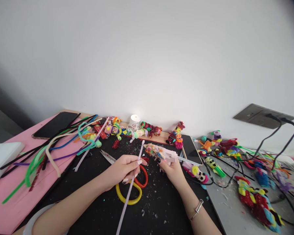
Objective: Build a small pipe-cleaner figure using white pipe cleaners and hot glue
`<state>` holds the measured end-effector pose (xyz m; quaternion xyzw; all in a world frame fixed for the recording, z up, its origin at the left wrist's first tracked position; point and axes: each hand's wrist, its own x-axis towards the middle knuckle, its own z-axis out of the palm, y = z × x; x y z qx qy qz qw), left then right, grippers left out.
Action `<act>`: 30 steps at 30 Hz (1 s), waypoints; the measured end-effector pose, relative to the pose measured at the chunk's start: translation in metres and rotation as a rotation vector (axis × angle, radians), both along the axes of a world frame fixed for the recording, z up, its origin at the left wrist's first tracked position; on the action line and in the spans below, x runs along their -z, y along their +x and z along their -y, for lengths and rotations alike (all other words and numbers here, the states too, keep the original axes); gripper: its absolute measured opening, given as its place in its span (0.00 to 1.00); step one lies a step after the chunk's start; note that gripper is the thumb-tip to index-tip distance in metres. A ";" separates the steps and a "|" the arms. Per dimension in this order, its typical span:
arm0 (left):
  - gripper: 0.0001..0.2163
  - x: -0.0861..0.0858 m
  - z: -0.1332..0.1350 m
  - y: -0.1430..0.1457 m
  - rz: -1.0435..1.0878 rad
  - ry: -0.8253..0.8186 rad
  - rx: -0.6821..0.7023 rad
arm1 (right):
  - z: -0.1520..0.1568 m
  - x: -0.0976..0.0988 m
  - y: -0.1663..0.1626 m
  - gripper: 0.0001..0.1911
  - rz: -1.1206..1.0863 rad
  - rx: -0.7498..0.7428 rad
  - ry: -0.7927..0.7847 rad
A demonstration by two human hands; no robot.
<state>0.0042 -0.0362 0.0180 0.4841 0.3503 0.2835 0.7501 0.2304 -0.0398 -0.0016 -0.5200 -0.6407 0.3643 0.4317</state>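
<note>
My left hand [130,167] pinches a pale lilac pipe cleaner [128,195] near its upper end, which has a small rounded tip. My right hand [171,168] is closed round a white hot glue gun [170,155], with a clear glue stick [189,161] coming out of its back. The gun's nozzle end is coated in fuzzy coloured scraps and points left, close to the pipe cleaner's tip. Beneath my left hand lie scissors [129,195] with one yellow and one red handle loop, their blades toward the upper left. A dark red fuzzy piece sits just behind my left fingers.
Loose pipe cleaners [56,147] and a black phone [55,125] lie at the left on a pink surface [5,209]. Several pipe-cleaner figures [116,129] and a paper cup [134,122] line the wall. More figures [258,199] and black cables [287,153] from a wall socket [262,116] occupy the right.
</note>
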 end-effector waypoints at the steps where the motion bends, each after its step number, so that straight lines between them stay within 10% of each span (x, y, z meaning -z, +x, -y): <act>1: 0.14 0.000 0.000 0.000 0.002 0.001 0.000 | 0.000 0.000 0.000 0.13 0.002 0.003 0.001; 30: 0.11 -0.002 -0.002 -0.001 0.018 -0.008 -0.037 | 0.002 -0.002 0.000 0.19 -0.029 -0.056 -0.002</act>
